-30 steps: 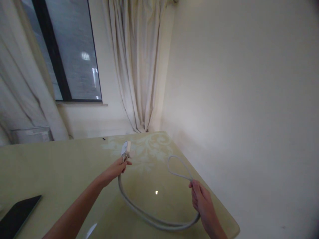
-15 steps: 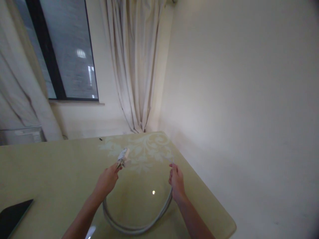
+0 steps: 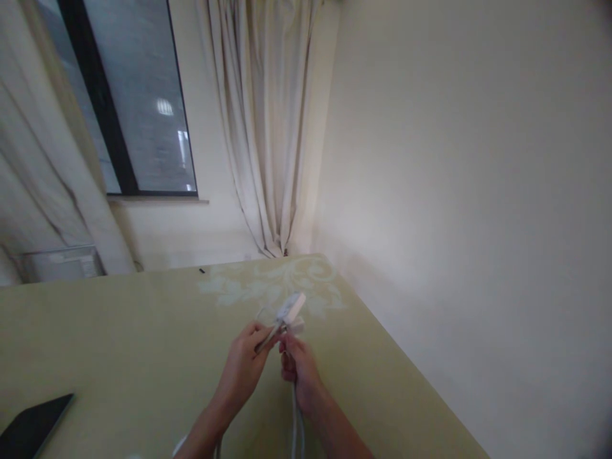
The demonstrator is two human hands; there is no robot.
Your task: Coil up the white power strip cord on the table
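My left hand [image 3: 245, 362] is closed on a pale cable just below a white block-shaped end piece [image 3: 292, 307], whose exact kind I cannot make out. Close beside it, my right hand [image 3: 302, 373] grips the looped cable [image 3: 297, 424], with the fingers of both hands almost meeting under the white piece. Two strands hang down from the right hand. Another stretch of cable shows beneath my left forearm, and the bottom of the loop is out of view. The hands are above the yellow-green table [image 3: 143, 344].
A dark flat object [image 3: 36, 426] lies at the table's left front. One small black item [image 3: 201, 271] rests near the far edge. Beyond stand a curtain [image 3: 268, 127] and a window [image 3: 143, 95]; a plain wall [image 3: 454, 191] runs along the right side.
My hands have come together from wide apart, the left moving right and the right moving left with the cable. The spread loop has narrowed, and the view has shifted slightly.
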